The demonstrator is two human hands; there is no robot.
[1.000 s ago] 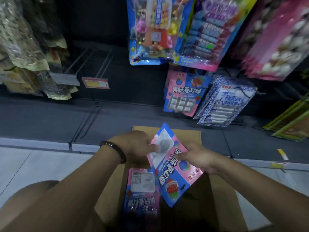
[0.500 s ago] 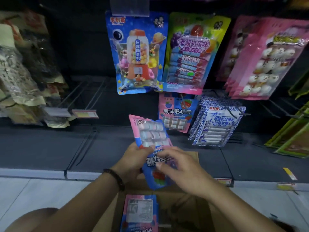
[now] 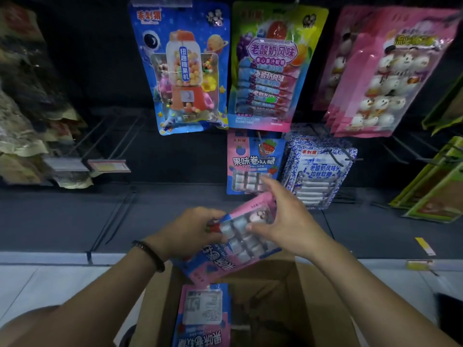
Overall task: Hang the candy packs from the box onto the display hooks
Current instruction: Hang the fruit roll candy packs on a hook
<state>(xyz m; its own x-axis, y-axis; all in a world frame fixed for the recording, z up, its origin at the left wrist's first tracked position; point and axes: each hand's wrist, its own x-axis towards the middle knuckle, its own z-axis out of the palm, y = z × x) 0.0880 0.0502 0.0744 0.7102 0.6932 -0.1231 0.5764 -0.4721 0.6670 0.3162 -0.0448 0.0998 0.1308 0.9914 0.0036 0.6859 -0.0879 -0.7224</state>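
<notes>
at 6 o'clock the cardboard box [image 3: 308,296] holds one candy pack [image 3: 203,319]. above it, the left hand [image 3: 193,229] at 9 o'clock and the right hand [image 3: 288,221] at 3 clasp a tilted pack [image 3: 240,239], fingers curled round its edges. at 12, matching packs [image 3: 250,161] hang.

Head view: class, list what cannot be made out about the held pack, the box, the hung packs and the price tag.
All in the head view.
- Held pack: hang hole, lost in motion blur.
- Box: pack count, cut off by the bottom edge.
- Hung pack: number behind it, hidden by the front one.
- Price tag: print blurred, too small.
</notes>
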